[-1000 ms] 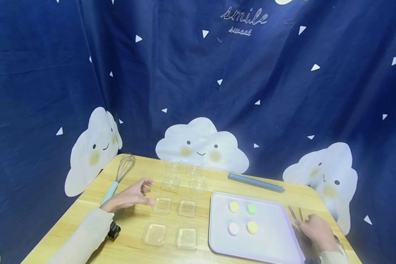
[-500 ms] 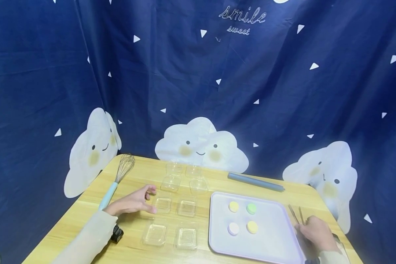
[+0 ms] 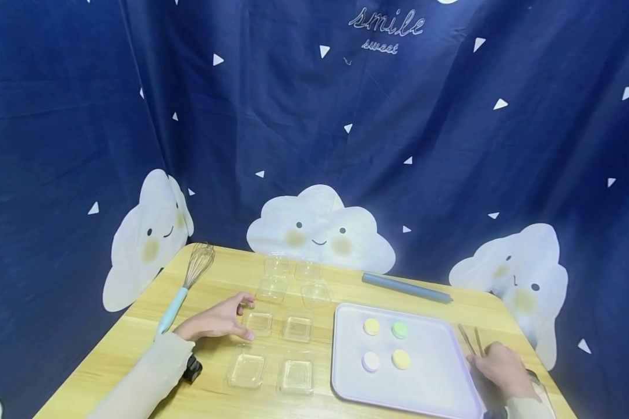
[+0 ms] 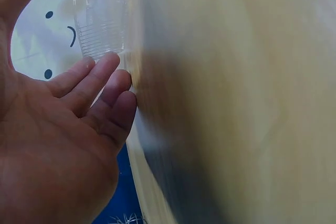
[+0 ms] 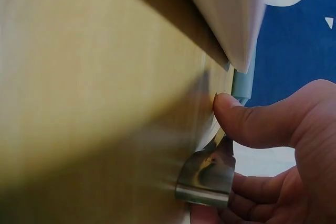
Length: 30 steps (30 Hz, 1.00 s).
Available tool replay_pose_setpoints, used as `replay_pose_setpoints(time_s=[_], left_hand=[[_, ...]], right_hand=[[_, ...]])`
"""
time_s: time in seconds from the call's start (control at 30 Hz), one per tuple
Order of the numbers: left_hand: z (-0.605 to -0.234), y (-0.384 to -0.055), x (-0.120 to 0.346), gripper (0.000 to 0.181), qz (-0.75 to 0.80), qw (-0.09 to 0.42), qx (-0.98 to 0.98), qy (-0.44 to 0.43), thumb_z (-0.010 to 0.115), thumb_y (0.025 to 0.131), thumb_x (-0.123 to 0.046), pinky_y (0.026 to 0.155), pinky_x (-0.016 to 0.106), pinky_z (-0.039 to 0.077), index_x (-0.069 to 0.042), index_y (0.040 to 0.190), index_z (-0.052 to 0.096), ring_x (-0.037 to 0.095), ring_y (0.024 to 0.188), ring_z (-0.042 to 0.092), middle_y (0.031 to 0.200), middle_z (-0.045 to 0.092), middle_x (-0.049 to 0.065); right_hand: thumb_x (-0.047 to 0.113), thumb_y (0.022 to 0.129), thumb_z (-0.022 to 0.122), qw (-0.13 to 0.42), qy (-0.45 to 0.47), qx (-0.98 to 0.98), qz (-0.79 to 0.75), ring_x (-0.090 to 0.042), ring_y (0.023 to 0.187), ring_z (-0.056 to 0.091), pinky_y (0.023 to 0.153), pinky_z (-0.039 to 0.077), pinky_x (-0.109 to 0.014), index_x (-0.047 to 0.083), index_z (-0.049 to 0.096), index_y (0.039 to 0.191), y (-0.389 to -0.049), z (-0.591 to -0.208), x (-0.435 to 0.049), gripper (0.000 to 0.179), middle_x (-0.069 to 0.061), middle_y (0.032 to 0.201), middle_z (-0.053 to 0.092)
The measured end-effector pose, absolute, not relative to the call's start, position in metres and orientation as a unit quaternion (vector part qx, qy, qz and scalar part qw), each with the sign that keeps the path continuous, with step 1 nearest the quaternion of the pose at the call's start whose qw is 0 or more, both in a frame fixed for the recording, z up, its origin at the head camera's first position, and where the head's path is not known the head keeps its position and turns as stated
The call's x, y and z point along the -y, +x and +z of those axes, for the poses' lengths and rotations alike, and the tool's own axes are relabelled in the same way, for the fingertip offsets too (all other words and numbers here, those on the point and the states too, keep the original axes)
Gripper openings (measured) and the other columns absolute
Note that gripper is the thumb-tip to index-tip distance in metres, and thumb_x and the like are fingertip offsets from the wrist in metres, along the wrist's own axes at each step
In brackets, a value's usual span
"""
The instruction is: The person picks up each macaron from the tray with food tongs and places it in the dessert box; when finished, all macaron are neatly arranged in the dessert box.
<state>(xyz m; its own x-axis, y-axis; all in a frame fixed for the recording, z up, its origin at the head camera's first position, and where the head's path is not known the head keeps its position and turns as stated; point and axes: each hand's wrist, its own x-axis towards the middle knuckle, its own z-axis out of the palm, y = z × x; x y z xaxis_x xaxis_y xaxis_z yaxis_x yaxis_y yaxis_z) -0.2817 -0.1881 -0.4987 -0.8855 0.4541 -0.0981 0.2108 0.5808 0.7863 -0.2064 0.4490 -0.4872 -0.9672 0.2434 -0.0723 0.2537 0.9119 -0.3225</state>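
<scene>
My left hand [image 3: 220,320] is held over the left side of the table, thumb and fingers spread apart at the left edge of a clear square plastic box [image 3: 261,323]. In the left wrist view, the fingertips overlap the ribbed side of a clear plastic box [image 4: 102,14], and the palm holds nothing. At the right, my right hand [image 3: 500,368] holds metal tongs [image 3: 467,339] low over the table, their two arms apart and pointing away from me. The right wrist view has the tongs' bent end [image 5: 207,177] between thumb and fingers.
Several more clear boxes [image 3: 296,375] stand in two columns. A pale lilac tray [image 3: 435,384] carries yellow macarons [image 3: 371,327], a green one [image 3: 399,330] and a whitish one [image 3: 370,362]. Behind it lies a blue-grey rod [image 3: 406,288]; a whisk [image 3: 174,308] is at the left.
My left hand has moved right and slightly toward me, closer to the clear box. The right hand stays beside the tray with the tongs, shifting only a little.
</scene>
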Motion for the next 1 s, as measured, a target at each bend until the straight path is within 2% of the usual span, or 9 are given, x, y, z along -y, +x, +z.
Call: replay_pose_setpoints(time_s=[0.13, 0.27, 0.63, 0.9, 1.0], left_hand=[[-0.5006, -0.2829, 0.1879, 0.097, 0.416, 0.144, -0.877, 0.193, 0.091, 0.071, -0.031, 0.105, 0.053, 0.046, -0.002, 0.148, 0.039, 0.03, 0.123, 0.05, 0.143, 0.052, 0.015], [-0.5013, -0.2836, 0.1879, 0.093, 0.416, 0.14, -0.876, 0.201, 0.091, 0.072, -0.031, 0.106, 0.054, 0.046, -0.003, 0.146, 0.042, 0.03, 0.122, 0.051, 0.14, 0.054, 0.014], [-0.502, -0.2834, 0.1891, 0.08, 0.421, 0.134, -0.874, 0.203, 0.091, 0.071, -0.029, 0.102, 0.045, 0.046, -0.005, 0.136, 0.051, 0.024, 0.114, 0.052, 0.128, 0.058, 0.009], [-0.4994, -0.284, 0.188, 0.079, 0.425, 0.139, -0.87, 0.208, 0.09, 0.072, -0.026, 0.101, 0.044, 0.046, -0.003, 0.136, 0.051, 0.024, 0.113, 0.052, 0.128, 0.059, 0.011], [-0.4991, -0.2843, 0.1876, 0.078, 0.425, 0.139, -0.869, 0.21, 0.091, 0.072, -0.026, 0.1, 0.042, 0.046, -0.002, 0.135, 0.051, 0.024, 0.112, 0.052, 0.127, 0.059, 0.011]], right_hand=[[0.034, 0.085, 0.072, 0.02, 0.128, -0.978, -0.166, -0.023, 0.064, 0.049, 0.054, 0.039, -0.033, 0.005, 0.054, 0.071, -0.2073, -0.4873, -0.45, 0.037, -0.006, 0.064, 0.052], [0.036, 0.085, 0.072, 0.029, 0.126, -0.977, -0.167, -0.026, 0.069, 0.052, 0.058, 0.046, -0.038, -0.002, 0.058, 0.081, -0.2078, -0.4855, -0.4501, 0.04, -0.012, 0.072, 0.058], [0.032, 0.086, 0.072, 0.03, 0.127, -0.975, -0.182, -0.032, 0.077, 0.06, 0.068, 0.055, -0.049, -0.012, 0.055, 0.099, -0.2059, -0.4869, -0.4482, 0.048, -0.024, 0.088, 0.065], [0.024, 0.087, 0.064, 0.032, 0.145, -0.965, -0.214, -0.028, 0.074, 0.062, 0.059, 0.053, -0.038, -0.014, 0.053, 0.11, -0.2063, -0.4903, -0.4509, 0.047, -0.025, 0.091, 0.066], [0.024, 0.09, 0.06, 0.013, 0.138, -0.966, -0.217, -0.029, 0.076, 0.064, 0.059, 0.052, -0.037, -0.014, 0.052, 0.115, -0.2073, -0.4884, -0.452, 0.046, -0.027, 0.096, 0.066]])
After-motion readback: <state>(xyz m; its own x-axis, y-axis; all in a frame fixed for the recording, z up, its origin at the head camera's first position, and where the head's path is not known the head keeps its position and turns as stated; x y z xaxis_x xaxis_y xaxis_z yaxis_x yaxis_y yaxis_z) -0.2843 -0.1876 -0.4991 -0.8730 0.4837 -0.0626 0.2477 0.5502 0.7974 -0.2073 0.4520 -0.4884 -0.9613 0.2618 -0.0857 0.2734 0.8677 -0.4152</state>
